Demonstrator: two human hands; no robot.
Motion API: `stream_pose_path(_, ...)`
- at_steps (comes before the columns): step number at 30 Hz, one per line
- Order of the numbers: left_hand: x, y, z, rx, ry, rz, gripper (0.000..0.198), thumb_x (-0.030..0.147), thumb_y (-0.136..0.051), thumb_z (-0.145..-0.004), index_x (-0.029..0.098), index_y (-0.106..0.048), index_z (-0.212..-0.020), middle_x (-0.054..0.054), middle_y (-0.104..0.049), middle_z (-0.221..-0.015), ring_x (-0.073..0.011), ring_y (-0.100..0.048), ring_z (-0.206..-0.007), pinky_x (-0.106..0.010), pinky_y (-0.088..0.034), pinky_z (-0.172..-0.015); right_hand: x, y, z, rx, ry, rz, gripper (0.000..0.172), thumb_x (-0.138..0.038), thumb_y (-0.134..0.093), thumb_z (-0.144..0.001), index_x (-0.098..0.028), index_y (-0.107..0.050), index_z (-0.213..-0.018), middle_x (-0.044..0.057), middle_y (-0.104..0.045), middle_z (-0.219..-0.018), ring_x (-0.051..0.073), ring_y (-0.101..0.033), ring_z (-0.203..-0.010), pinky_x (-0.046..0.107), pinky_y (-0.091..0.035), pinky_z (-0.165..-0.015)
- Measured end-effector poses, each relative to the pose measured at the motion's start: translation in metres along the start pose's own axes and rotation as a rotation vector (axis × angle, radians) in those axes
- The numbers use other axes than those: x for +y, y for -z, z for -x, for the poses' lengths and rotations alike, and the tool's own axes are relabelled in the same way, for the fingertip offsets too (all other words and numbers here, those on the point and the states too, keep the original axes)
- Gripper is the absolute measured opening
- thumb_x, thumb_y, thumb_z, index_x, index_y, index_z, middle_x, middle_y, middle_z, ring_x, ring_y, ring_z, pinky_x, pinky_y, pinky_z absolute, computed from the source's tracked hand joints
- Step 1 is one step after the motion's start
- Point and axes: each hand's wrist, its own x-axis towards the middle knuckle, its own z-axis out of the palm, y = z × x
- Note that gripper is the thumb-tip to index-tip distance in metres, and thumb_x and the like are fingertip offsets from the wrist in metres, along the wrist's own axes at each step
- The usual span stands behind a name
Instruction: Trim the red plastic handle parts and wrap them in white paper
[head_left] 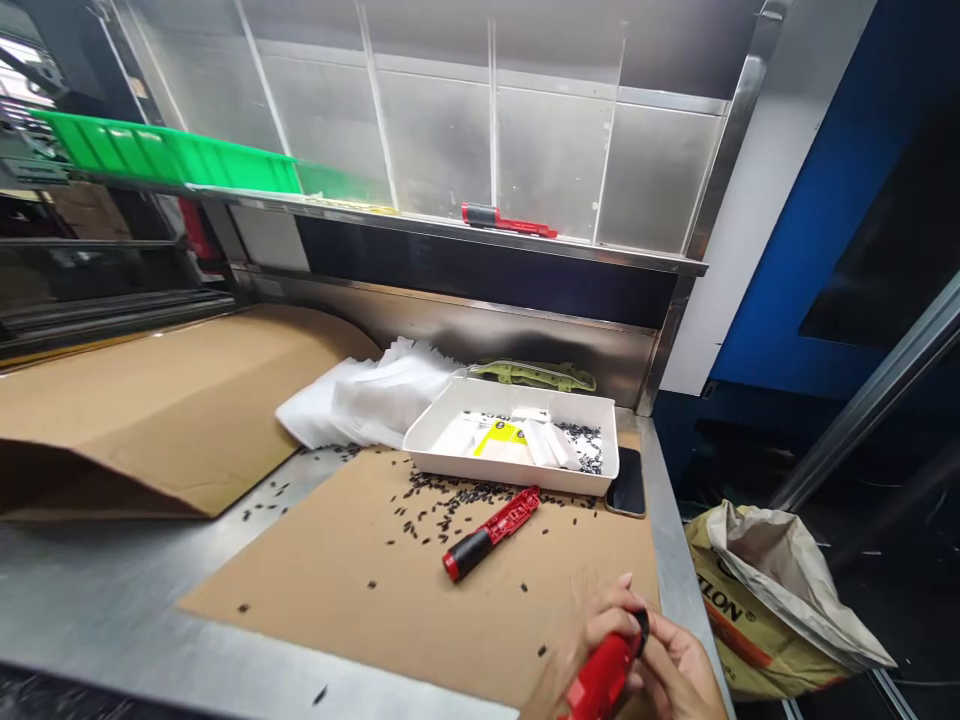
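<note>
At the lower right, a red plastic housing (601, 675) with a black end is between my two hands, cut off by the bottom edge of the view. My left hand (592, 625) has its fingers wrapped over it from the left. From the right, my right hand (679, 668) closes its fingers round the black end. A similar red and black housing (491, 535) lies on the cardboard sheet (337, 570), its inner side facing up. Small black pieces (442, 500) are scattered on the sheet beside it.
A white tray (510, 470) holds packets and black pieces; a phone (626, 483) lies to its right. White foam sheets (367, 395) and a large carton (195, 400) stand left. Another red housing (506, 220) rests on the shelf near a green bin (165, 155). A sack (757, 610) stands right.
</note>
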Motion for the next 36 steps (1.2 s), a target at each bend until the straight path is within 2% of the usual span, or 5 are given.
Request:
stream_pose_path(6, 0.008, 0.015, 0.0, 0.185, 0.143, 0.071, 0.025, 0.036, -0.075, -0.077, 0.03, -0.071, -0.1, -0.004, -0.072, -0.114, -0.029, -0.055, -0.123, -0.042, -0.025, -0.117, -0.023, -0.03, 0.01, 0.197, 0.152, 0.12, 0.043, -0.056, -0.073, -0.072, -0.019, -0.074, -0.095, 0.014, -0.063, -0.127, 0.03, -0.053, -0.125, 0.043, -0.035, -0.111)
stream_pose_path(12, 0.031, 0.029, -0.02, 0.275, 0.43, 0.531, 0.092, 0.044, -0.079, -0.069, 0.036, -0.029, -0.145, -0.008, -0.076, -0.103, -0.0273, -0.071, -0.098, -0.032, -0.058, -0.083, -0.046, -0.037, 0.024, 0.426, 0.315, 0.45, 0.036, -0.055, -0.064, -0.081, -0.021, -0.066, -0.07, 0.01, -0.066, -0.118, 0.027, -0.058, -0.116, 0.039, -0.042, -0.101)
stream_pose_path(18, 0.047, 0.021, -0.023, 0.295, 0.508, 0.727, 0.082, 0.029, -0.057, -0.088, 0.033, -0.007, -0.152, -0.016, -0.076, -0.102, -0.031, -0.07, -0.099, -0.037, -0.06, -0.081, -0.065, -0.026, 0.013, 0.499, 0.399, 0.762, 0.032, -0.045, -0.049, -0.093, -0.027, -0.069, -0.11, 0.006, -0.059, -0.131, 0.023, -0.053, -0.123, 0.038, -0.041, -0.104)
stream_pose_path(27, 0.04, 0.025, -0.02, 0.096, 0.299, 0.492, 0.033, 0.033, -0.069, -0.08, 0.03, -0.071, -0.113, -0.014, -0.074, -0.108, -0.0345, -0.064, -0.108, -0.04, -0.055, -0.09, -0.063, -0.006, 0.022, 0.456, 0.347, 0.92, 0.021, -0.035, -0.049, -0.093, -0.025, -0.067, -0.089, 0.003, -0.064, -0.106, 0.017, -0.06, -0.099, 0.028, -0.045, -0.081)
stream_pose_path(36, 0.042, 0.021, -0.01, 0.217, 0.522, 0.646, 0.049, 0.032, -0.059, -0.09, 0.024, -0.051, -0.138, -0.013, -0.076, -0.103, -0.0288, -0.062, -0.115, -0.042, -0.048, -0.103, -0.037, -0.007, 0.012, 0.27, 0.091, 1.384, 0.039, -0.025, -0.066, -0.082, -0.024, -0.063, -0.121, 0.006, -0.062, -0.124, 0.028, -0.053, -0.118, 0.039, -0.045, -0.098)
